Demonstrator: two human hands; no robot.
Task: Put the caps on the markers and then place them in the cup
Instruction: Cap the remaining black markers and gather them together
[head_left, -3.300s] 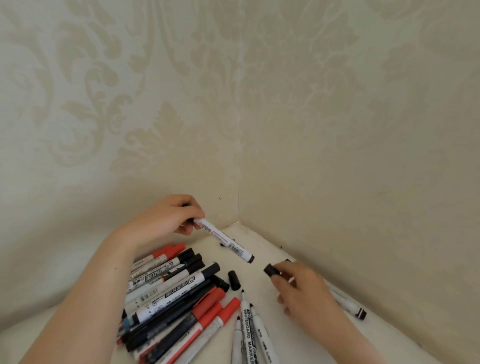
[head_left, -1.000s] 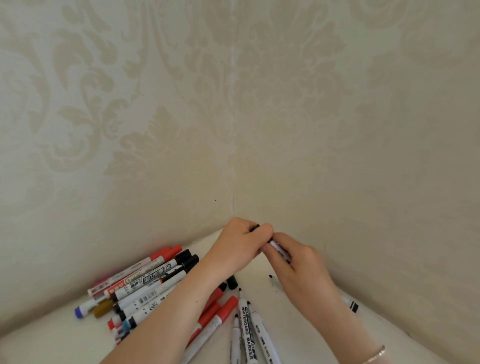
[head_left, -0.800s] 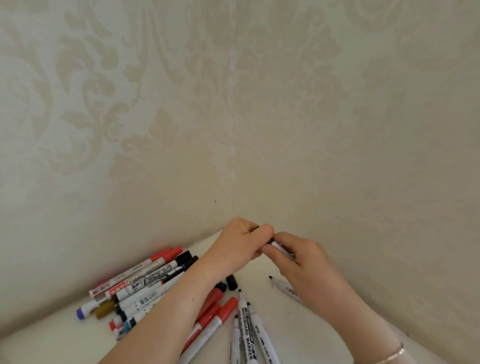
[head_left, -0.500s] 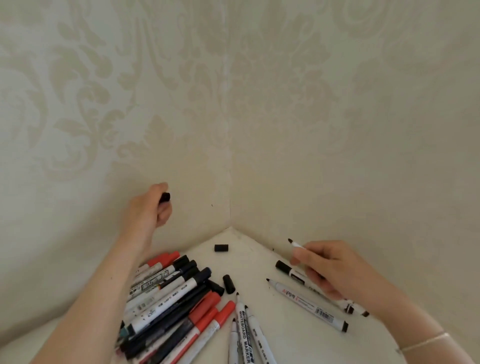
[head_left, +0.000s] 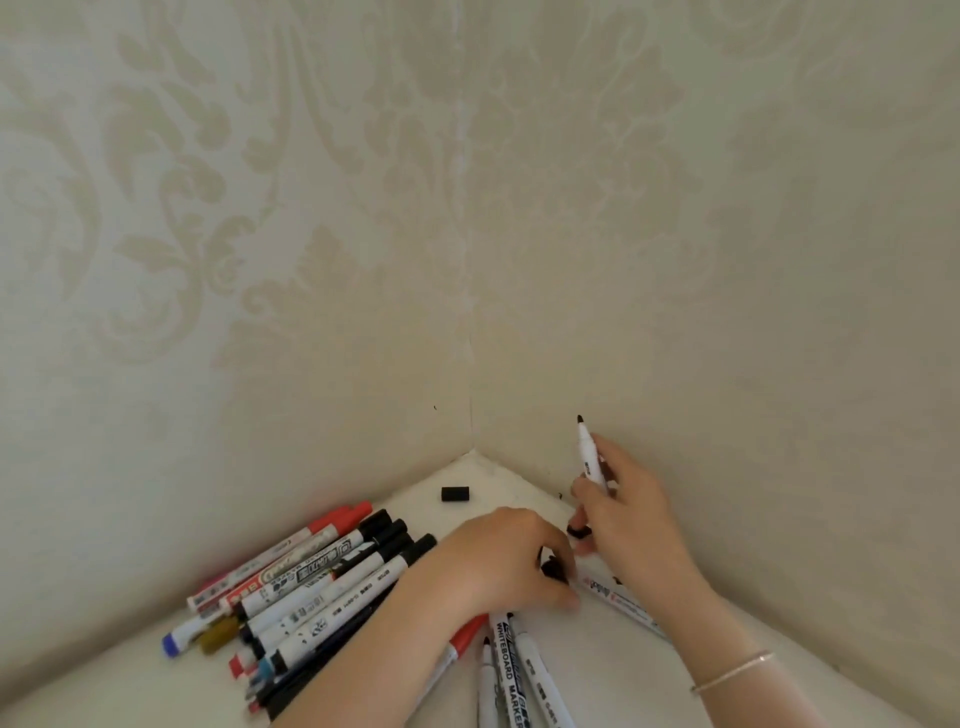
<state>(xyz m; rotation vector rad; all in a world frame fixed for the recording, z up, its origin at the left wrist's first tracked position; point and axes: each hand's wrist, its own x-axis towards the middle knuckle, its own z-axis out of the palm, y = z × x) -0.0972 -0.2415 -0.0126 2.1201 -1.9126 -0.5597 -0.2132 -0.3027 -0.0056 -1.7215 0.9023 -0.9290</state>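
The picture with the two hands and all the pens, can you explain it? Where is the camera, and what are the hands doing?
There is no machine here, just a person. The camera sits on the person's head and looks down, so you see their own arms reaching out.

The right hand holds an uncapped white marker with its dark tip pointing up. The left hand is down on the white table, its fingers on a small black cap.

On the table lies a pile of markers with red and black caps, a few uncapped whiteboard markers near the bottom edge, and one loose black cap by the corner. Patterned walls stand behind. No cup shows in this picture.
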